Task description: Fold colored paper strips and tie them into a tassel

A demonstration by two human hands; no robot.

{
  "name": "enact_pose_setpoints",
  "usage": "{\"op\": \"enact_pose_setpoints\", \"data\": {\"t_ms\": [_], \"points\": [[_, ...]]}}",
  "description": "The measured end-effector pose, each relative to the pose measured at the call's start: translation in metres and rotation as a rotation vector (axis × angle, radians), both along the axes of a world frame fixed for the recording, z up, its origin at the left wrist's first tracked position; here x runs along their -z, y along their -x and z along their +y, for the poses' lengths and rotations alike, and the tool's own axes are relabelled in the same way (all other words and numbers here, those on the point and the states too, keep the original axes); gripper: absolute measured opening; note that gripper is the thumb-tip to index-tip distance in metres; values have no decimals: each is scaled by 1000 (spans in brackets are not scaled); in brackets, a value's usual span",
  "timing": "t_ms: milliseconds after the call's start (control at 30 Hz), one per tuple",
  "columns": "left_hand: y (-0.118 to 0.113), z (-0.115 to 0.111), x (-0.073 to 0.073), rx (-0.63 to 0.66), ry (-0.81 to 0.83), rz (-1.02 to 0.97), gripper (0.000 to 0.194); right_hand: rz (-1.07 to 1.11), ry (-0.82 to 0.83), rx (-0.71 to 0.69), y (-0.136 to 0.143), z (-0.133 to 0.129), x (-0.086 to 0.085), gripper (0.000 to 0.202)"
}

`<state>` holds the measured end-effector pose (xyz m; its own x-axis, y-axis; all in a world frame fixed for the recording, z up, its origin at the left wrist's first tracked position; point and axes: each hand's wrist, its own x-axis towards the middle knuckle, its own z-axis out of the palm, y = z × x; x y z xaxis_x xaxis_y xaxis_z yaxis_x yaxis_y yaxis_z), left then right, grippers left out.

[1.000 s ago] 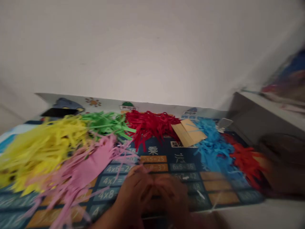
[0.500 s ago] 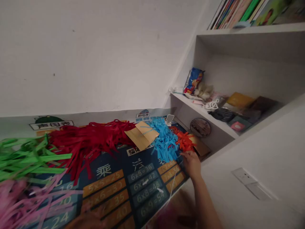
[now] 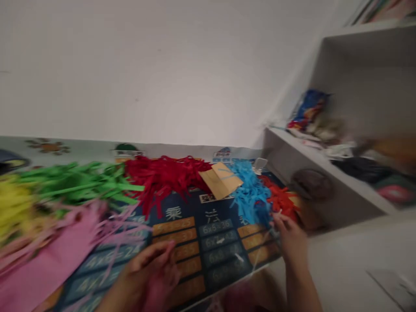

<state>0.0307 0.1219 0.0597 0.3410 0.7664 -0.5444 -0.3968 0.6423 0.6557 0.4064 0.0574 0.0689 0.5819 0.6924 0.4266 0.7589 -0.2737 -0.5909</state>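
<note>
My left hand (image 3: 147, 268) is low over the near part of the table, blurred, its fingers closed around soft pink material (image 3: 162, 279) that looks like crepe paper. To the right, my right hand (image 3: 289, 234) pinches a thin pale string (image 3: 261, 247) that runs down towards the table's front edge. Just beyond those fingertips lie blue paper strips (image 3: 250, 190) and orange-red paper strips (image 3: 281, 197). Left of my left hand are pink strips (image 3: 121, 229) and a broad pink sheet (image 3: 55, 264).
Along the back lie yellow strips (image 3: 14, 201), green strips (image 3: 81, 184), red strips (image 3: 169, 173) and a tan folded card (image 3: 221, 180). A printed times-table mat (image 3: 214, 238) covers the table. White shelves (image 3: 328, 173) holding a blue packet (image 3: 310, 108) stand at right.
The view has swung left, so things appear further right and the yellow strips show. My left hand has risen further into view with pink material. My right hand stays by the blue strips.
</note>
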Motion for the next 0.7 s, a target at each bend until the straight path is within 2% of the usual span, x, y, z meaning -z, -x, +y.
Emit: {"op": "enact_pose_setpoints", "data": {"t_ms": [33,100,200,267,333,533,633,700], "points": [[-1,-1,-5,-20,-7,-19,42,178,-14,-53,33,2,1,42],[-3,-2,-11,-53,-16,-17,42,420,55,-247,104,6,1,35],[3,-3,-15,-93,-22,-45,41,529,108,-604,190,12,-4,29],[11,-5,-16,-116,-30,-84,39,543,109,-738,222,19,-8,26],[19,-7,-18,-133,-45,-115,37,550,112,-775,237,27,-10,24],[33,-11,-17,-115,-128,-123,32,471,122,-841,248,37,-13,25],[34,-9,-13,-75,-205,-56,28,413,150,-860,251,38,-13,27],[34,-9,-13,-48,-305,57,22,383,174,-856,250,38,-12,25]]}}
